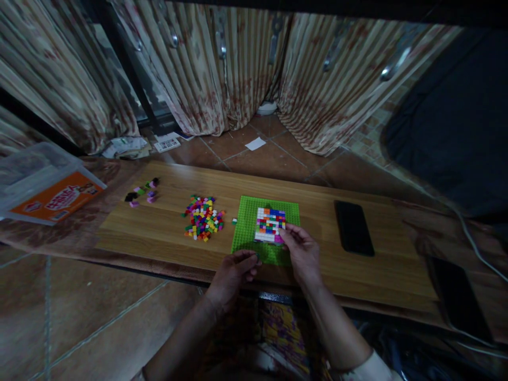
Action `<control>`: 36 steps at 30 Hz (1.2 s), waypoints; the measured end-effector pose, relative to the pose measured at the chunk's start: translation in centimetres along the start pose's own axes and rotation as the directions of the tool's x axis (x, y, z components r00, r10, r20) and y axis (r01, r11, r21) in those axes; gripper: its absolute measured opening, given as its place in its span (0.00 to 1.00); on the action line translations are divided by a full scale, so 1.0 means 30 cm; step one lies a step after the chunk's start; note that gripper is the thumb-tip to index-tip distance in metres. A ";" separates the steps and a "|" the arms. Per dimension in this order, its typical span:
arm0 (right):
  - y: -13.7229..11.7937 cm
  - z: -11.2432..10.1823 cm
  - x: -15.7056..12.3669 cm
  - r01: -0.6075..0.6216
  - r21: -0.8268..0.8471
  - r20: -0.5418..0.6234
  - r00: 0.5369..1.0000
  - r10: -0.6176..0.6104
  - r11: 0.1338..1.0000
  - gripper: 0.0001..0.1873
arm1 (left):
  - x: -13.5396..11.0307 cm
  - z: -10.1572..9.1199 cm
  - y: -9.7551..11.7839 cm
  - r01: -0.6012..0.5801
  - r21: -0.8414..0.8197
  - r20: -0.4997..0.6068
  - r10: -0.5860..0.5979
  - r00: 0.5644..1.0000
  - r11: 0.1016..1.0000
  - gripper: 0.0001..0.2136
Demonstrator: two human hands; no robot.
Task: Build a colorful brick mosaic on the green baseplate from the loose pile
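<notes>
A green baseplate (248,227) lies on a wooden board (166,227), carrying a square patch of small coloured bricks (270,222). My right hand (301,254) rests at that patch's near right corner, fingertips pinched on a pink brick at its edge. Curled fingers of my left hand (234,272) hold the baseplate's near left edge. A loose pile of mixed coloured bricks (203,217) sits just left of the plate. One tiny brick (234,221) lies between pile and plate.
A few purple, green and black bricks (143,190) lie at the board's far left. A black phone (353,227) lies to the right, another dark device (456,299) further right. A clear plastic box with an orange label (47,190) stands at left. Curtains hang behind.
</notes>
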State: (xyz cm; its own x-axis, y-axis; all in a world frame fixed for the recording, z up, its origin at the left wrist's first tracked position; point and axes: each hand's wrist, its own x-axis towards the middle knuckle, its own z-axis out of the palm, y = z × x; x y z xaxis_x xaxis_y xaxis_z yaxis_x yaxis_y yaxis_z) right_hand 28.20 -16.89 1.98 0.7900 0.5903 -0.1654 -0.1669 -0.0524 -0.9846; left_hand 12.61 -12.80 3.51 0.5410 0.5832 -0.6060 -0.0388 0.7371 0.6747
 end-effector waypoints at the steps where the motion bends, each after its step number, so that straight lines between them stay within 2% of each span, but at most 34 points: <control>1: 0.004 0.001 0.002 0.010 0.006 -0.005 1.000 -0.010 1.000 0.19 | -0.001 0.002 0.000 -0.001 -0.001 -0.004 0.001 1.000 1.000 0.13; 5: 0.022 0.000 0.008 0.045 0.040 0.008 0.999 -0.045 0.998 0.19 | -0.010 0.016 0.003 -0.013 0.008 -0.007 0.013 1.000 1.000 0.13; 10: 0.030 -0.017 0.013 0.008 0.039 0.053 0.999 -0.010 0.999 0.20 | -0.022 0.032 0.008 -0.026 0.015 -0.004 0.027 1.000 1.000 0.13; 14: 0.022 -0.034 0.008 -0.001 0.039 0.008 1.000 0.000 0.999 0.20 | -0.024 0.041 0.012 -0.042 0.015 0.016 0.042 0.999 0.999 0.13; 17: -0.001 -0.051 -0.025 0.083 -0.048 -0.014 0.996 -0.084 0.995 0.18 | -0.025 0.051 0.011 -0.041 0.016 0.028 0.041 0.999 0.999 0.13; 18: -0.012 -0.058 -0.043 0.139 -0.090 0.011 0.990 -0.138 0.986 0.16 | -0.025 0.056 0.011 -0.035 0.018 0.034 0.035 0.999 0.999 0.13; 20: -0.037 -0.074 -0.085 0.270 -0.169 0.146 0.958 -0.247 0.948 0.12 | -0.026 0.067 0.011 -0.028 0.022 0.056 0.027 0.998 0.999 0.13; 22: -0.061 -0.089 -0.125 0.385 -0.214 0.331 0.893 -0.304 0.898 0.10 | -0.026 0.078 0.012 -0.027 0.026 0.096 0.025 0.995 0.999 0.13; 24: -0.078 -0.103 -0.153 0.446 -0.227 0.455 0.834 -0.310 0.866 0.10 | -0.027 0.089 0.014 -0.028 0.024 0.140 0.024 0.990 0.999 0.13; 26: -0.087 -0.114 -0.166 0.466 -0.225 0.496 0.810 -0.311 0.856 0.11 | -0.028 0.099 0.017 -0.025 0.013 0.168 0.022 0.986 1.000 0.12; 36: -0.098 -0.140 -0.150 0.482 -0.245 0.539 0.789 -0.295 0.841 0.11 | -0.021 0.113 0.016 0.064 -0.082 0.200 -0.047 0.979 0.995 0.09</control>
State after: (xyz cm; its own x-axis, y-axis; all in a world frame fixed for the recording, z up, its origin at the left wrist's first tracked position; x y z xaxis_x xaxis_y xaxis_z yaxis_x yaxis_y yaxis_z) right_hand 27.61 -22.78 5.39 0.3543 0.9155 0.1908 0.3852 0.0430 -0.9218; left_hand 15.10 -13.97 5.63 0.6992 0.4680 -0.5404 -0.0729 0.7987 0.5973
